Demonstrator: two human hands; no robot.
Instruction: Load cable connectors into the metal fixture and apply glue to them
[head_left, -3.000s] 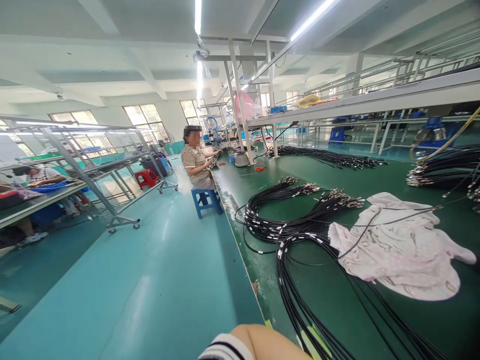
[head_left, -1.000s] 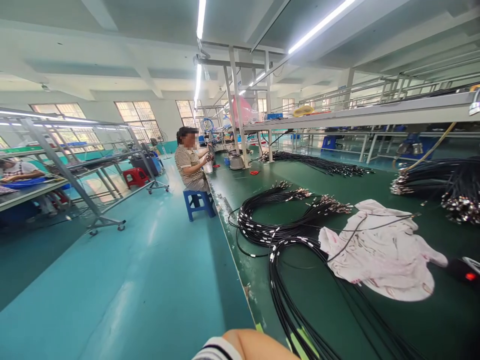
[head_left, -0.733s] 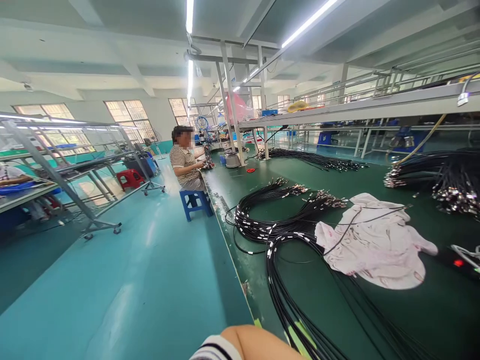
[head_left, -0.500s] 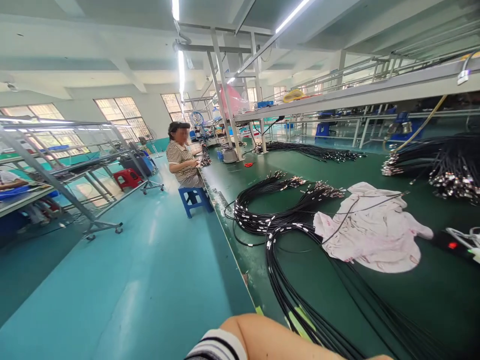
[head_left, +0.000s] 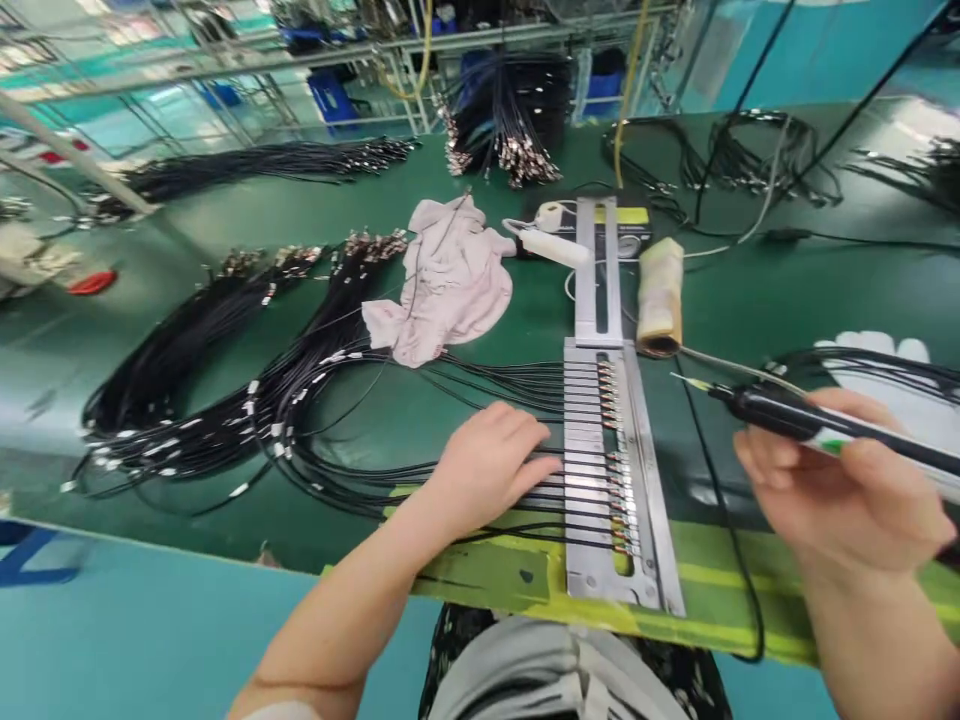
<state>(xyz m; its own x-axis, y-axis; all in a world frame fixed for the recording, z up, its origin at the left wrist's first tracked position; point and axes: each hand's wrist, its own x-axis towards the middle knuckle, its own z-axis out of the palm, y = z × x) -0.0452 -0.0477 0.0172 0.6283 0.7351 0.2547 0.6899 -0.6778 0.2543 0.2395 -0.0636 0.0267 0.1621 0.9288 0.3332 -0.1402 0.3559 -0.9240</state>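
My left hand (head_left: 491, 465) lies palm down over black cables (head_left: 457, 385), just left of a metal slotted fixture (head_left: 589, 480). Its thumb stands apart from the fingers, and the cables run underneath. Several cable ends lie in the fixture's slots, with small metal connectors (head_left: 619, 470) lined up along its inner channel. On the right, my right hand (head_left: 847, 480) is closed around a black pen-shaped tool (head_left: 780, 410) with a thin, pale tip. That tip points left, towards the fixture, and is apart from it.
A crumpled white cloth (head_left: 457, 285) and coiled cable bundles (head_left: 202, 400) lie to the left. Behind the fixture are a power strip (head_left: 555, 247) and a tape-like roll (head_left: 660, 300). A white glove (head_left: 874, 350) lies at right, partly under cables. A black cord (head_left: 720, 510) crosses the table.
My view has swung from the co-worker and aisle at left down to the table in front of me. Both hands, the fixture and the pen-shaped tool now show.
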